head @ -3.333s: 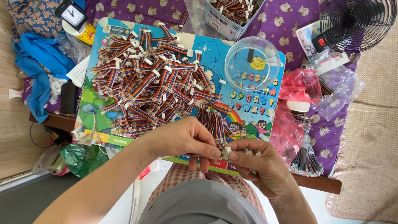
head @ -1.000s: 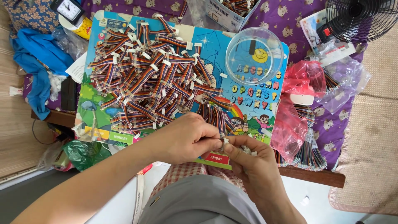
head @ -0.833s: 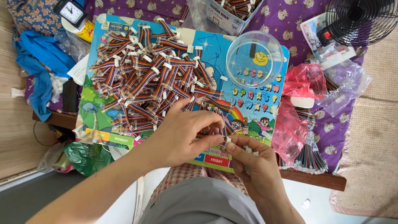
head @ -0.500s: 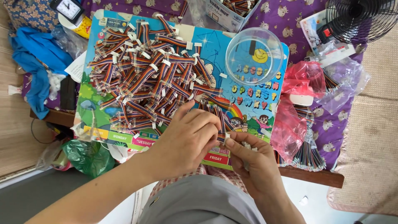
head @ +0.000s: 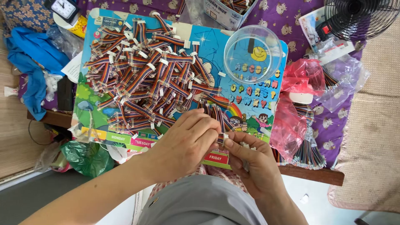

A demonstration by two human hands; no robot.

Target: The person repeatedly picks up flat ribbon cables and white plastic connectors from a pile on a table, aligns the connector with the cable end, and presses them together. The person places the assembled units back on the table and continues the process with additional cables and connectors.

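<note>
Both hands, left hand [head: 183, 139] and right hand [head: 250, 160], are pinching one rainbow ribbon cable [head: 220, 137] together, just below the cable pile [head: 146, 79], steadying its white connector.

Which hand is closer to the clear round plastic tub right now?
Right. The right hand sits below the clear round tub, roughly under it at the board's near edge. The left hand is also below it but further off to the left, fingers meeting the right hand's at a small connector.
</note>
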